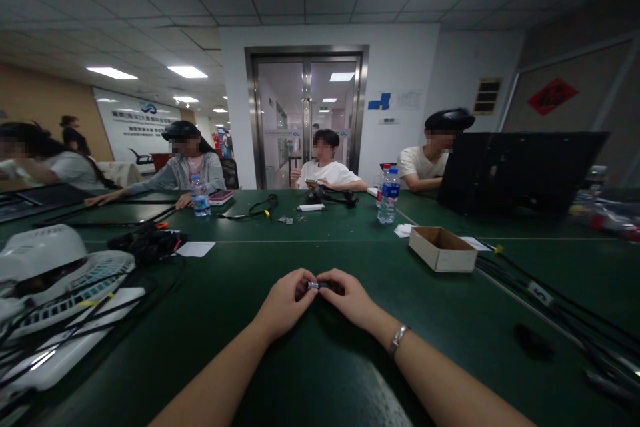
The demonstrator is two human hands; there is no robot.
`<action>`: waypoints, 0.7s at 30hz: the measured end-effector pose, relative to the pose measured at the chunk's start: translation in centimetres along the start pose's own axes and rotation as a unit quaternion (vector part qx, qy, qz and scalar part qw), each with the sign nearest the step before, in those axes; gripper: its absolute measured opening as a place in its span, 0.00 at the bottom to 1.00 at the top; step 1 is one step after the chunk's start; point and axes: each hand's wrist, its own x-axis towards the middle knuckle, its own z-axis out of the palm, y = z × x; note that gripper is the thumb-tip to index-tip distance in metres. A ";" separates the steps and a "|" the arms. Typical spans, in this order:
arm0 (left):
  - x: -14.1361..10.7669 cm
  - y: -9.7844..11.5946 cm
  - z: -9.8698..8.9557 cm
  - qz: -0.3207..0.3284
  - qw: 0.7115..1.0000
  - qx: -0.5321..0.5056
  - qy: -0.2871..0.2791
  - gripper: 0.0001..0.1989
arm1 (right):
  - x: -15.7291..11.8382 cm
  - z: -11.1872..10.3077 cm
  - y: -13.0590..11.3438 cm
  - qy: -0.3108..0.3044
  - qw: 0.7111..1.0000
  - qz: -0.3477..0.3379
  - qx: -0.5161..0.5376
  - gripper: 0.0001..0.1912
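Both my hands meet just above the green table [300,256], near the middle of the head view. Between their fingertips is a small metallic and dark cylindrical object [314,285], lying roughly level. My left hand [286,301] pinches its silver end with thumb and fingers. From the other side, my right hand [350,298] grips the dark end, its fingers curled round. A silver bracelet [399,340] is on my right wrist. What the object is exactly is too small to tell.
An open cardboard box [457,260] stands to the right, with cables [543,297] beyond it. A white fan-like appliance [45,267] and cables lie left. Bottles [389,197], a white stick-like item [311,207] and several people are across the table.
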 end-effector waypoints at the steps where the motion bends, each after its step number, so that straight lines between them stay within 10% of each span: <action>1: 0.0 0.0 0.0 -0.002 1.000 0.001 0.000 0.10 | 0.0 0.0 0.0 0.001 1.000 0.001 -0.008 0.11; 21: 0.2 -0.5 0.2 -0.001 1.000 -0.016 0.008 0.10 | 0.0 0.2 0.2 -0.020 0.999 0.000 0.041 0.16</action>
